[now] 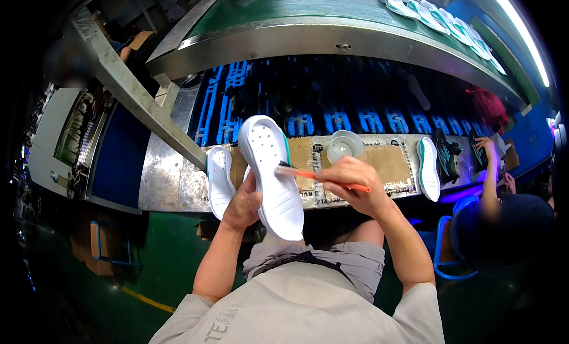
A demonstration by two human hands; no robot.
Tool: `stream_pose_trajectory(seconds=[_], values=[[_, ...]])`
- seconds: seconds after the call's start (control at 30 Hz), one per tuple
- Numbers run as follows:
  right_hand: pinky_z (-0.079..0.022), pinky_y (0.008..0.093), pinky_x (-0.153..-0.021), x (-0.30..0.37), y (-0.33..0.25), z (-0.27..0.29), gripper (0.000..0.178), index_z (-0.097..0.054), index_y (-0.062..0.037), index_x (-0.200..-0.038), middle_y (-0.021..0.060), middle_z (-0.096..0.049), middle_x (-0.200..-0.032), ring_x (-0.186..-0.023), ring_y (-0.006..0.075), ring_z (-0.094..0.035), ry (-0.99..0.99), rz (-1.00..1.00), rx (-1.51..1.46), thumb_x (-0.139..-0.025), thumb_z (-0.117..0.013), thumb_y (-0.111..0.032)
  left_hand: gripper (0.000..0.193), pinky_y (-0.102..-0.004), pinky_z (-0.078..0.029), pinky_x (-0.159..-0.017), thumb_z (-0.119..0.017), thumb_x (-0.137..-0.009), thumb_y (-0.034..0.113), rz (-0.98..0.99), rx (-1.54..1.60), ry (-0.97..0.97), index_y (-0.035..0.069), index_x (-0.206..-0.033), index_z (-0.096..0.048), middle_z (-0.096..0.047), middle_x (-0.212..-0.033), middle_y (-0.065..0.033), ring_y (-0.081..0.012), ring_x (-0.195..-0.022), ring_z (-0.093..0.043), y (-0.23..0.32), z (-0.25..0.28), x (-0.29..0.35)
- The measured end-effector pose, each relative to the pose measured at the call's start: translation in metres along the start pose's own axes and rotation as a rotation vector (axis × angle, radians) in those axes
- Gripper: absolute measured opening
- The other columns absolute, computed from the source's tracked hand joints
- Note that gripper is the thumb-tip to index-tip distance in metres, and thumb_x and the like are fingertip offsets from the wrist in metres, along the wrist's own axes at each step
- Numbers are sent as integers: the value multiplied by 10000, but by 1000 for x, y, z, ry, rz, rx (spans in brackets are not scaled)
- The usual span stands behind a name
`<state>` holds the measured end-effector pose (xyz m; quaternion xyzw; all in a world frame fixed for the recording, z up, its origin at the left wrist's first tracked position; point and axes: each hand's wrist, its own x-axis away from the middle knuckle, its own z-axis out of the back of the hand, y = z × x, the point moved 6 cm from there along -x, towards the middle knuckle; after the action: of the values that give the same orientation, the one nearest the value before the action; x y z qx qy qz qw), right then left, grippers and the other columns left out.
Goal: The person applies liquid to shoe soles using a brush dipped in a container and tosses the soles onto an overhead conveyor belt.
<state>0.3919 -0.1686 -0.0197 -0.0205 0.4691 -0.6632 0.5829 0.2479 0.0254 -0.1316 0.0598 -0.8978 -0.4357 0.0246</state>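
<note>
A white shoe sole (271, 184) with a green side edge is gripped at its left edge by my left hand (243, 203), its hollow inner face turned up toward me. In my right hand (358, 184) is a brush (308, 174) with an orange handle, its dark bristles touching the middle of the sole. Beyond my right hand stands a translucent plastic bowl (345, 145) with a little whitish liquid in it. Another white sole (220, 181) lies on the bench just left of the held one.
A metal bench (172, 181) bears cardboard (379, 164), and a white sole (428, 169) lies to the right. Above runs a green conveyor belt (296, 5) carrying several soles (441, 17). A slanted metal post (139, 101) stands left. Another person (498, 225) works at right.
</note>
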Motion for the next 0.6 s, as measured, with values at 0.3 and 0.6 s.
stream_pose_trajectory(seconds=[0.3, 0.6], values=[[-539, 334, -723, 54, -30, -22, 123, -797, -29, -1040, 76, -751, -842, -758, 232, -662, -43, -261, -183, -929, -769, -76, 1046, -475, -479, -1160, -880, -853, 411, -281, -114, 20, 105, -1659, -289, -567, -1497, -197, -340, -1397, -562, 46, 3, -14], [-541, 270, -802, 67, -25, -60, 277, -780, 36, -1081, 64, -763, -875, -837, 114, -695, 277, -786, -751, -1081, -639, -202, 1169, -396, -380, -1196, -919, -811, 493, -258, -303, 97, 53, -1662, -249, -479, -1551, -97, -229, -1440, -462, 9, 6, -11]])
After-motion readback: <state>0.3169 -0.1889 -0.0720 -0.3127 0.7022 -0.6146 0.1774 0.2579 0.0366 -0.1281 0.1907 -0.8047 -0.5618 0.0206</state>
